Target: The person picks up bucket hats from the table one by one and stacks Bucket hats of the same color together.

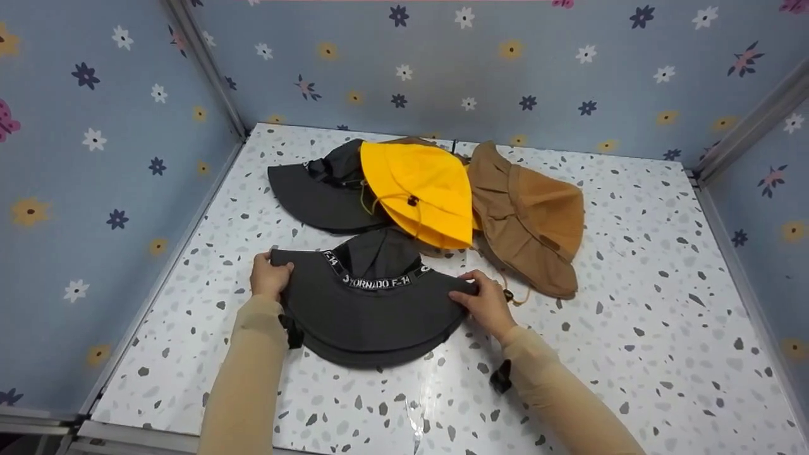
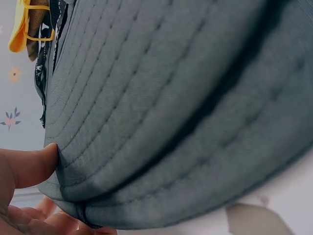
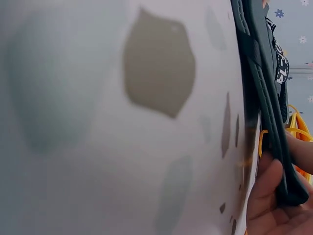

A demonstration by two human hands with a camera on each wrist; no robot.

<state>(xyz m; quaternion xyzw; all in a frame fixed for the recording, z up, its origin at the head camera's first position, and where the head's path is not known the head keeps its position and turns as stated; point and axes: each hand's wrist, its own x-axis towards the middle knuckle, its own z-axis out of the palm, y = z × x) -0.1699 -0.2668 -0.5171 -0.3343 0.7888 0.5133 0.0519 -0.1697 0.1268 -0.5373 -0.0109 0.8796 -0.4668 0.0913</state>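
Observation:
A dark grey bucket hat (image 1: 373, 316) with a white-lettered black band lies folded on the table, its wide brim toward me. My left hand (image 1: 270, 277) pinches the brim's left corner, thumb on top. At the right corner, my right hand (image 1: 486, 303) pinches the brim between thumb and fingers. In the left wrist view the stitched brim (image 2: 146, 98) fills most of the picture, with the left thumb (image 2: 29, 166) pressed on its edge. The right wrist view shows the layered brim edge (image 3: 274, 112) between the fingers of the right hand (image 3: 274, 196).
Behind the held hat lie another dark grey hat (image 1: 328, 196), a yellow hat (image 1: 423, 189) with a cord and toggle, and a brown hat (image 1: 531, 221), overlapping one another. Flower-patterned panels (image 1: 468, 69) border the speckled white table (image 1: 657, 354) at the back and sides.

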